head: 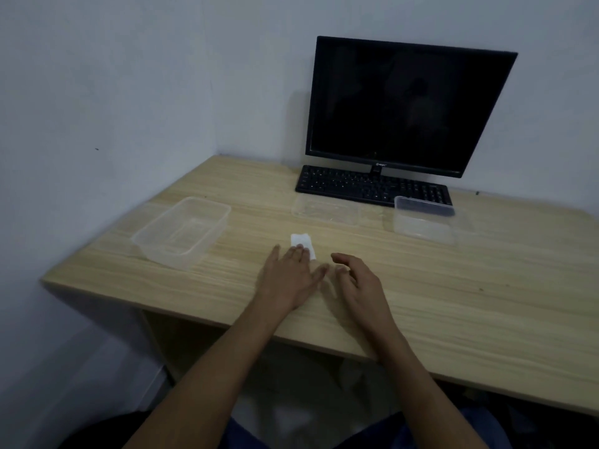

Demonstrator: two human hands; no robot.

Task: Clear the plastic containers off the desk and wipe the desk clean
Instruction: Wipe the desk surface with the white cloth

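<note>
Three clear plastic pieces sit on the worktop (421, 303), all placed relative to the keyboard (372, 186): a deep container (181, 231) far to its left near the wall, a shallow lid or tray (324, 210) just in front of it, and a second container (423, 222) touching or overlapping its right front corner. None has been cleared, so wiping would be blocked for now. A small white wipe (303, 243) lies in front of the keyboard, nearer the person, probably staged for the cleaning step. The left hand (291, 273) lies flat, fingers straight, its tips on the wipe's near edge, perhaps pinning it. The right hand (356, 280) hovers beside it, fingers loosely curled; it seems to hold nothing, though blur makes that uncertain.
</note>
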